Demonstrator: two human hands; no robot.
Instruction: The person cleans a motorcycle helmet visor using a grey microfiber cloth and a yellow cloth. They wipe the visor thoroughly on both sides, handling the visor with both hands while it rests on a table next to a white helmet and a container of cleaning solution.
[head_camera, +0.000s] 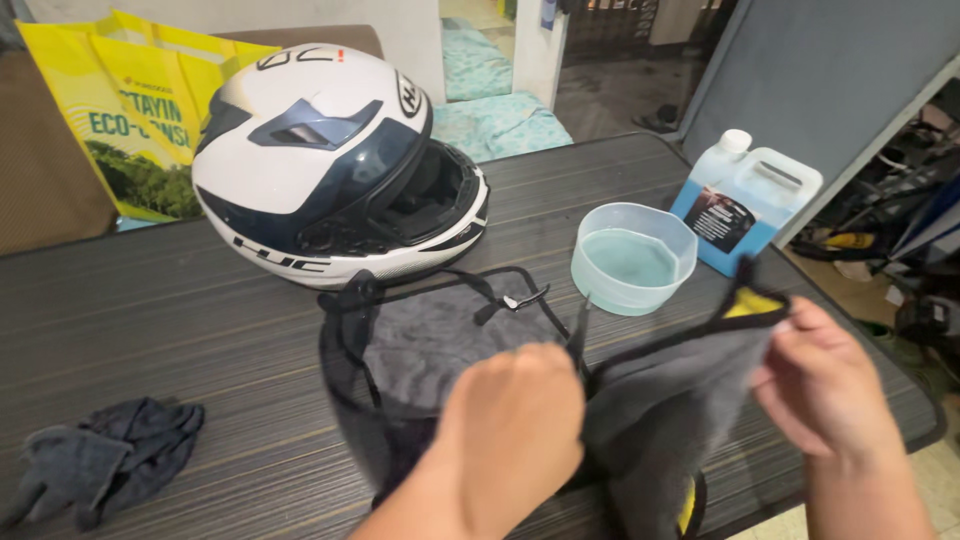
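My left hand (510, 420) grips one end of a grey cloth with black edging (660, 400) just above a dark tinted helmet visor (400, 360) lying on the table. The cloth's other end, with a yellow corner, is pinched in my right hand (820, 385), so the cloth hangs stretched between both hands. A white and black full-face helmet (320, 165) sits behind the visor, its face opening bare.
A clear plastic bowl of pale blue liquid (632, 257) stands right of the helmet, a blue jug with a white cap (745, 200) beyond it. A crumpled dark rag (105, 455) lies front left. A yellow bag (130, 110) leans at back left. The striped dark table (200, 320) ends at right.
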